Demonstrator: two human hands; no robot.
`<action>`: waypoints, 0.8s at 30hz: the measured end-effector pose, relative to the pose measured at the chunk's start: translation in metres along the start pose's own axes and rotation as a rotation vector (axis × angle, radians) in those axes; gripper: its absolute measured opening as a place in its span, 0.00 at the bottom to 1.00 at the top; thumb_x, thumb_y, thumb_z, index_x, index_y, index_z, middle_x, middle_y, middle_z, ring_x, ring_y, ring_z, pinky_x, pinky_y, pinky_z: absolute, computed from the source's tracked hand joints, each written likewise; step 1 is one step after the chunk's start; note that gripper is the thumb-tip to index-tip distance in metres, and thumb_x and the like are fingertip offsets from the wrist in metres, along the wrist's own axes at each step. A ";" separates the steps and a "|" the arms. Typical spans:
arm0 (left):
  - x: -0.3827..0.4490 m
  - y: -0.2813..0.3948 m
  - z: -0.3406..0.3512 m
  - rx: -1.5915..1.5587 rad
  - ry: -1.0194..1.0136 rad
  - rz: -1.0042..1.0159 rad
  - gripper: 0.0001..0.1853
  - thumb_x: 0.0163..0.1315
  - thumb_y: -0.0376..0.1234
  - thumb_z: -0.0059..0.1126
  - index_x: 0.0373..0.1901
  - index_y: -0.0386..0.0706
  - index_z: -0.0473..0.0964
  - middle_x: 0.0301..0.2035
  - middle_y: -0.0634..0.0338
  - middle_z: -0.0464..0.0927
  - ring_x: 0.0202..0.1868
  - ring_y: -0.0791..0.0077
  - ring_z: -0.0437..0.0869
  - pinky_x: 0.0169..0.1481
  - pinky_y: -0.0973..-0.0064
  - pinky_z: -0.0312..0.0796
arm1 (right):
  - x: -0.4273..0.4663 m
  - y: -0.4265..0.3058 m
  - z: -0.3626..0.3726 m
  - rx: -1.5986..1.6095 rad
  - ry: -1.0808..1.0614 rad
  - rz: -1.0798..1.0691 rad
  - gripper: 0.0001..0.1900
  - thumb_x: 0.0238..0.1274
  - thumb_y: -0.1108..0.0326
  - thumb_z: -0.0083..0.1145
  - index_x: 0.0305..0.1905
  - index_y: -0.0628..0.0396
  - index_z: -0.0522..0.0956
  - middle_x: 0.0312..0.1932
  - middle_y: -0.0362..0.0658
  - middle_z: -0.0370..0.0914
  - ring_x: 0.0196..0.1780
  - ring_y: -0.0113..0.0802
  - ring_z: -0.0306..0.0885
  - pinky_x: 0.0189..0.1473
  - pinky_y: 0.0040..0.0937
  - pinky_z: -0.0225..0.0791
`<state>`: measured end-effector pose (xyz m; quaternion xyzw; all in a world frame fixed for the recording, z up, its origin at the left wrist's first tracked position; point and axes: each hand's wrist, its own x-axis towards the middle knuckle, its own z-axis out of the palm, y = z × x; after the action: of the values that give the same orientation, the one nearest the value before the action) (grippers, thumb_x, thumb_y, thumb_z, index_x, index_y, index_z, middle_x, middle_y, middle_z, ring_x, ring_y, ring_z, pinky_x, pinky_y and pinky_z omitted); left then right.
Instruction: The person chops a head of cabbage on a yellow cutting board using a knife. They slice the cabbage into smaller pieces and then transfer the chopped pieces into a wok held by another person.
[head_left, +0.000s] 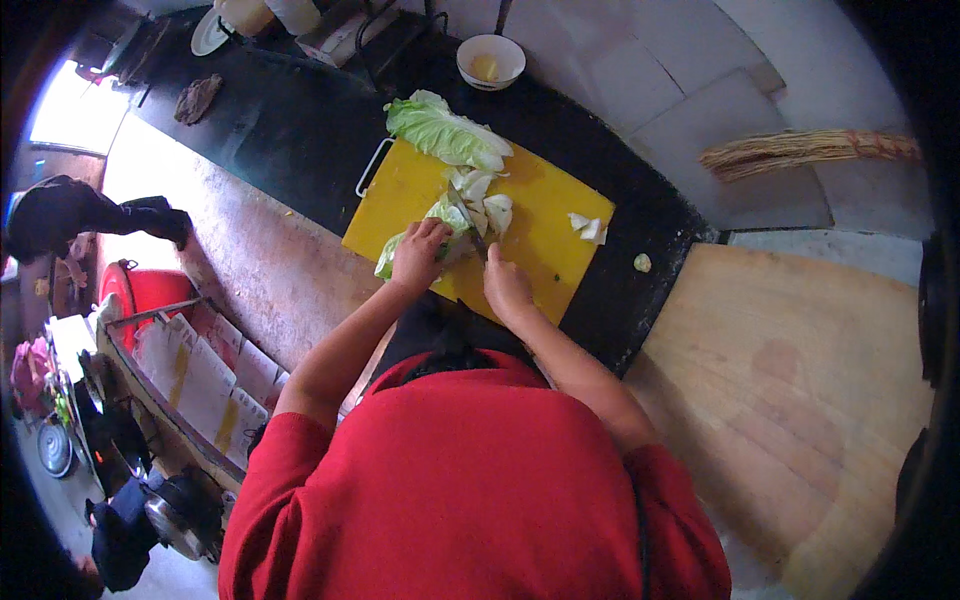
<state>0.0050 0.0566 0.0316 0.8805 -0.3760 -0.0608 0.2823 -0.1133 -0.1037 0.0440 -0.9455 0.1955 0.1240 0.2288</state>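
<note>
On a yellow cutting board (551, 191) with a white handle, my left hand (420, 255) presses down on a piece of leafy napa cabbage (388, 259). My right hand (508, 283) grips the handle of a kitchen knife (463, 210), whose blade lies along the cabbage's right edge. Cut white cabbage pieces (497, 212) lie just beyond and right of the blade. A larger section of cabbage (446, 135) rests across the board's far edge. Small white scraps (589, 227) sit near its right corner.
A white bowl (491, 62) with yellowish contents stands on the black countertop (277, 142) by the wall. A small cabbage scrap (642, 262) lies right of the board. A large wooden board (787, 390) is at right. A person in dark clothes (82, 214) is at far left.
</note>
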 end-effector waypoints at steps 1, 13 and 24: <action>-0.001 0.001 0.001 -0.015 0.008 -0.004 0.27 0.42 0.31 0.70 0.49 0.47 0.75 0.52 0.59 0.75 0.55 0.54 0.75 0.56 0.60 0.74 | 0.005 0.005 0.015 0.021 0.021 -0.012 0.21 0.70 0.65 0.46 0.64 0.62 0.65 0.27 0.60 0.80 0.32 0.61 0.81 0.34 0.57 0.73; -0.024 -0.012 -0.001 0.059 -0.048 0.066 0.33 0.44 0.31 0.69 0.56 0.48 0.72 0.59 0.54 0.70 0.62 0.51 0.70 0.64 0.60 0.70 | 0.008 0.001 -0.049 -0.109 0.019 -0.170 0.17 0.72 0.63 0.46 0.60 0.58 0.70 0.30 0.56 0.82 0.34 0.57 0.83 0.35 0.55 0.75; -0.022 -0.026 0.003 0.086 -0.032 0.150 0.28 0.44 0.27 0.63 0.53 0.46 0.74 0.55 0.59 0.73 0.59 0.57 0.73 0.61 0.64 0.71 | 0.009 -0.022 -0.093 -0.359 -0.129 -0.367 0.17 0.68 0.71 0.45 0.60 0.55 0.69 0.31 0.52 0.83 0.36 0.52 0.85 0.36 0.50 0.78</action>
<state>0.0049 0.0855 0.0128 0.8600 -0.4477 -0.0372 0.2420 -0.0820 -0.1330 0.1297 -0.9807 -0.0193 0.1733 0.0882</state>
